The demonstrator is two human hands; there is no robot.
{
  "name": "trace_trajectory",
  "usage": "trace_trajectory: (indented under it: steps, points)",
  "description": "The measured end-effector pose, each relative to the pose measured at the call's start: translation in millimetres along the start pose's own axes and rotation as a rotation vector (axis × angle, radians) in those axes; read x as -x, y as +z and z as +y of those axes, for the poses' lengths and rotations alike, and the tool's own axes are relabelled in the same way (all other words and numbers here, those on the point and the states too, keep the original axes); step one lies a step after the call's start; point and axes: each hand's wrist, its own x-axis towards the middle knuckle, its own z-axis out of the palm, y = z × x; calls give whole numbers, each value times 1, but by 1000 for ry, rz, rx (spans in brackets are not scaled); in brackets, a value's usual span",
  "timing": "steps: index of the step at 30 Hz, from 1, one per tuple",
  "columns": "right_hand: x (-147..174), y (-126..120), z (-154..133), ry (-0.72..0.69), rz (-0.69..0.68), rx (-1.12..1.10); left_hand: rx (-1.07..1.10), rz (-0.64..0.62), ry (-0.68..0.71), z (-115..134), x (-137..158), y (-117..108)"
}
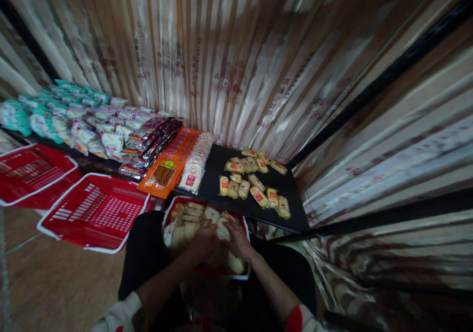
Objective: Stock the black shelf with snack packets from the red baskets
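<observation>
A red basket (248, 275) with a white rim sits between my knees. It is filled with pale, round rice crackers (190, 229) in clear wrappers. My left hand (204, 239) reaches into the middle of it, fingers curled at a wrapped rice cracker (211, 214). Close beside it, my right hand (237, 238) has its fingers bent round another pale wrapped cracker (222, 229). The dim light and the hands partly hide the basket's contents.
A black shelf (212, 174) ahead bears small yellow packs (258, 196), a row of white packs (195, 167) and an orange bag (172, 162). Further left are dark red packs (155, 137) and green-white bags (44, 122). Red baskets (99, 209) stand at left; black poles (369, 88) cross at right.
</observation>
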Motion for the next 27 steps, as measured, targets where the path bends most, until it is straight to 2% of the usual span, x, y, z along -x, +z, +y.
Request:
trace_trajectory:
  steps: [6, 16, 21, 27]
  points:
    - [1, -19, 0, -111, 53, -140, -5, 75, 43, 2, -7, 10]
    - [13, -44, -1, -36, 135, -468, 53, 122, -1, 22, -16, 8]
    - [26, -54, -15, -17, 101, -732, 196, 123, -72, 24, -12, 2]
    - [36, -58, -33, 65, 76, -1004, 380, 224, -128, 20, -5, -5]
